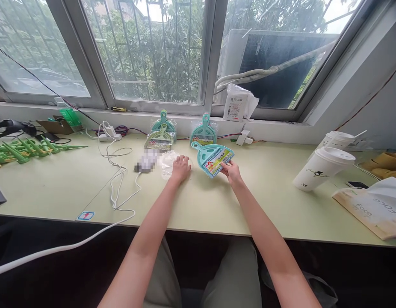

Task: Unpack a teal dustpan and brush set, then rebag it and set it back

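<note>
Dustpan (pixel 213 157): my right hand (pixel 231 172) fingers pinch its near edge.
Left hand (pixel 180 167): fingers spread flat on clear wrapper (pixel 167 162).

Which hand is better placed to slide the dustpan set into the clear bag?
Probably the right hand: it already grips the dustpan set by its lower edge. The left hand rests on the clear bag beside it, so it can hold that flat.

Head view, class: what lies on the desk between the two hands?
Only bare desk shows between the left hand and right hand, seen in the head view.
</note>
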{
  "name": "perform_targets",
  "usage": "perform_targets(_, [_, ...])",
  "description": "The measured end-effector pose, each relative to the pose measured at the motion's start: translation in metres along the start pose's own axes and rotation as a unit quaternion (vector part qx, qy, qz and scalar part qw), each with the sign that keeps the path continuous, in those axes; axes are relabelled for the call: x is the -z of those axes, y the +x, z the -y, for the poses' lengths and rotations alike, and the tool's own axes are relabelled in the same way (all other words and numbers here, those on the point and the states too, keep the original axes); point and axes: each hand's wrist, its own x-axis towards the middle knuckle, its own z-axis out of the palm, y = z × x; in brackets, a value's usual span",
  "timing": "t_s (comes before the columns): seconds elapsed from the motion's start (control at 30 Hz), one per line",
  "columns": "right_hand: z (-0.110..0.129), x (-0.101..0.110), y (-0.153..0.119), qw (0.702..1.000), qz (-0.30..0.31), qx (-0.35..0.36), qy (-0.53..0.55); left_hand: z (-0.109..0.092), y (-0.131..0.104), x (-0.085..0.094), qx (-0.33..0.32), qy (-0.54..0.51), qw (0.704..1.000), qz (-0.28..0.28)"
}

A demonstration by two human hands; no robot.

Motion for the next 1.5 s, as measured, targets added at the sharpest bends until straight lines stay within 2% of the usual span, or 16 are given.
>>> perform_targets(0.1, [0.003, 0.0, 0.0, 1.0, 0.022, -0.005, -0.005, 0.001, -0.001, -0.005, -0.041, -0.037, 0.995, 0.079])
perform_targets(0.17, [0.005, -0.001, 0.0, 0.999, 0.041, -0.014, -0.013, -0.001, 0.001, -0.007, -0.056, -0.081, 0.99, 0.098])
perform_targets(0.3, [0.008, 0.002, 0.001, 0.998, 0.043, -0.035, -0.032, -0.007, 0.003, -0.004, -0.042, -0.139, 0.987, 0.071])
perform_targets(0.47, [0.012, 0.013, 0.005, 0.997, 0.022, -0.058, -0.051, -0.009, -0.001, 0.004, -0.017, -0.018, 0.998, 0.051])
perform_targets(0.6, [0.017, 0.024, 0.009, 0.993, 0.042, -0.085, -0.076, -0.002, -0.001, 0.005, 0.049, 0.029, 0.998, 0.036])
perform_targets(0.77, [0.017, 0.031, 0.011, 0.987, 0.045, -0.114, -0.106, 0.003, 0.002, 0.005, 0.116, -0.074, 0.991, 0.001])
perform_targets(0.9, [0.012, 0.025, 0.011, 0.991, 0.038, -0.089, -0.092, -0.003, 0.001, 0.004, 0.127, -0.109, 0.986, -0.019])
perform_targets(1.0, [0.007, 0.01, 0.006, 0.994, 0.038, -0.062, -0.081, -0.012, -0.002, 0.002, 0.099, -0.165, 0.981, -0.036])
perform_targets(1.13, [0.001, -0.01, -0.002, 0.995, 0.053, -0.031, -0.078, -0.021, -0.005, 0.0, 0.008, -0.238, 0.971, -0.038])
perform_targets(1.27, [-0.002, -0.017, -0.007, 0.998, 0.028, 0.003, -0.057, -0.03, -0.006, -0.002, -0.087, -0.233, 0.968, -0.021])
perform_targets(1.33, [-0.003, -0.015, -0.006, 0.999, 0.006, 0.016, -0.035, -0.039, -0.009, -0.001, -0.136, -0.21, 0.968, 0.007])
perform_targets(1.4, [-0.003, -0.012, -0.005, 1.0, -0.006, 0.024, -0.015, -0.051, -0.014, 0.002, -0.163, -0.186, 0.969, 0.011])
perform_targets(1.43, [-0.004, -0.011, -0.005, 1.0, -0.008, 0.028, -0.007, -0.057, -0.016, 0.004, -0.16, -0.18, 0.97, -0.008])
perform_targets(1.5, [-0.004, -0.01, -0.004, 0.999, -0.009, 0.034, 0.009, -0.066, -0.019, 0.009, -0.113, -0.198, 0.969, -0.092])
